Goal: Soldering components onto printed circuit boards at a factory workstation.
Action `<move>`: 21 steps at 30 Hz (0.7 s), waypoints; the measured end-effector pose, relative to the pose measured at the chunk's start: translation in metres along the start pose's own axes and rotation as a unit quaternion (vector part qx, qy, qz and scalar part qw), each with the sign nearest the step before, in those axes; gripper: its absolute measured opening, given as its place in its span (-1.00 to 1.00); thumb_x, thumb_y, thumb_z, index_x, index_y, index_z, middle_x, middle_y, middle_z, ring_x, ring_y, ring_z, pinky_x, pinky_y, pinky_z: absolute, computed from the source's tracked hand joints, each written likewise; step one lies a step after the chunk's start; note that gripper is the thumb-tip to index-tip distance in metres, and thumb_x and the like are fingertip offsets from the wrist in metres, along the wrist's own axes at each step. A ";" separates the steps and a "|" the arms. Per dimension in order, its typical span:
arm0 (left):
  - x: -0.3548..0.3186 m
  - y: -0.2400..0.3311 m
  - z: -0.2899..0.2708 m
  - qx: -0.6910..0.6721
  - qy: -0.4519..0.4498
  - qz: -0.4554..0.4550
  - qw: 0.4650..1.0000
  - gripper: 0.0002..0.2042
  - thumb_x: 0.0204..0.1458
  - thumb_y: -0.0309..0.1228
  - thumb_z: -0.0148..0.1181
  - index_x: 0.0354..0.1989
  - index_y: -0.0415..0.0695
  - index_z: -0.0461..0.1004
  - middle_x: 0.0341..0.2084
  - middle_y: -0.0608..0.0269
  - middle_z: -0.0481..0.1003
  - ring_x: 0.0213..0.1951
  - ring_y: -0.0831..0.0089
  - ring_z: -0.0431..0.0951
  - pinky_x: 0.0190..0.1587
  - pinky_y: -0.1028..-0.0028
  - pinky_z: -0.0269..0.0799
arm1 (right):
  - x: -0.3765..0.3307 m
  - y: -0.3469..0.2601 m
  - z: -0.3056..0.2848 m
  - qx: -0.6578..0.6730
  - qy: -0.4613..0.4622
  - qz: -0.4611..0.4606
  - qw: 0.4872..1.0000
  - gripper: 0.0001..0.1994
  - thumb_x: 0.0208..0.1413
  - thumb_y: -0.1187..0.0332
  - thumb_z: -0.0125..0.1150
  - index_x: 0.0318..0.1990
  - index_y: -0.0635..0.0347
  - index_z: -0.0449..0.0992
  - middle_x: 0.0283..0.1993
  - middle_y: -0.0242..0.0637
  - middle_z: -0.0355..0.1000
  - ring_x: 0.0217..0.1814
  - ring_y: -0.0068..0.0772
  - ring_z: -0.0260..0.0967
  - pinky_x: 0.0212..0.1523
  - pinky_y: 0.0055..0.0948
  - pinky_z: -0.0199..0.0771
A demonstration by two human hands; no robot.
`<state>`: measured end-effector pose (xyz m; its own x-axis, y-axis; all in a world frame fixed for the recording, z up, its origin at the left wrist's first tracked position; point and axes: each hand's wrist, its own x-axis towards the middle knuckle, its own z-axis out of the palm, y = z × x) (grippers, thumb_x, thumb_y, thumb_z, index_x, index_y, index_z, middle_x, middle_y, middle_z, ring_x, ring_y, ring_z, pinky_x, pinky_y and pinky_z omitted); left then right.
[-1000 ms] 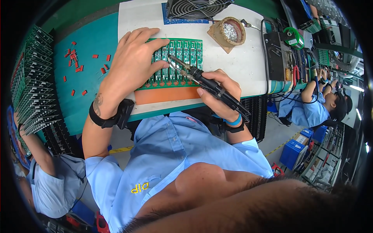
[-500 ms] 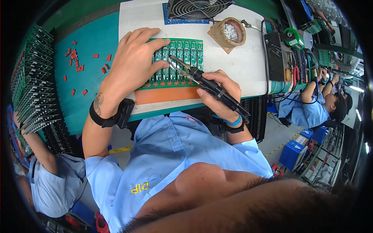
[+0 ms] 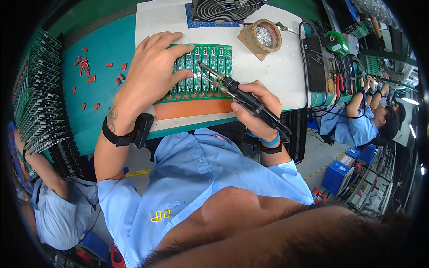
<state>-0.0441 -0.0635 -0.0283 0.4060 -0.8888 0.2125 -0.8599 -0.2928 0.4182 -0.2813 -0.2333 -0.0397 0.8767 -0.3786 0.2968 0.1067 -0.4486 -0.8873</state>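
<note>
left hand point(image 3: 149, 73) flat, hiding green circuit board point(image 3: 210, 67) edge | right hand point(image 3: 257, 107) gripping soldering iron point(image 3: 237, 91)

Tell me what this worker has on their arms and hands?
Both hands are bare, without gloves. The left hand has a black strap with a boxy black clip at the wrist and a small dark tattoo just above it. The right hand has a blue band beside a black one at the wrist. Short light-blue shirt sleeves cover only the upper arms.
</note>
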 end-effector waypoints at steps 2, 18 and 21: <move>0.001 0.000 -0.001 0.003 -0.001 0.001 1.000 -0.45 -0.08 -0.32 0.57 0.16 -0.07 0.64 0.28 0.09 0.50 0.35 0.04 0.40 0.40 0.11 0.27 | -0.001 -0.001 0.000 0.005 0.002 0.000 1.000 -0.57 -0.01 0.63 0.48 0.07 0.38 0.55 -0.19 -0.14 0.55 -0.17 -0.42 0.52 -0.13 -0.47 0.47; -0.004 -0.008 -0.011 0.010 -0.004 0.001 1.000 -0.51 -0.08 -0.31 0.55 0.09 -0.08 0.65 0.24 0.10 0.53 0.34 0.10 0.42 0.44 0.01 0.21 | 0.009 0.001 0.013 0.001 -0.017 -0.029 0.999 -0.56 -0.02 0.63 0.47 0.08 0.36 0.55 -0.20 -0.16 0.55 -0.21 -0.45 0.49 -0.17 -0.49 0.43; -0.004 -0.007 -0.011 0.010 -0.004 -0.007 1.000 -0.52 -0.09 -0.32 0.55 0.08 -0.08 0.66 0.23 0.10 0.54 0.34 0.10 0.42 0.44 0.02 0.21 | 0.010 0.003 0.013 -0.006 -0.020 -0.007 1.000 -0.57 -0.01 0.63 0.47 0.07 0.36 0.56 -0.22 -0.18 0.55 -0.24 -0.48 0.45 -0.19 -0.49 0.41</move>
<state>-0.0366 -0.0543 -0.0226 0.4162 -0.8871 0.1997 -0.8597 -0.3123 0.4042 -0.2662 -0.2277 -0.0438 0.8928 -0.3405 0.2949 0.1134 -0.4638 -0.8787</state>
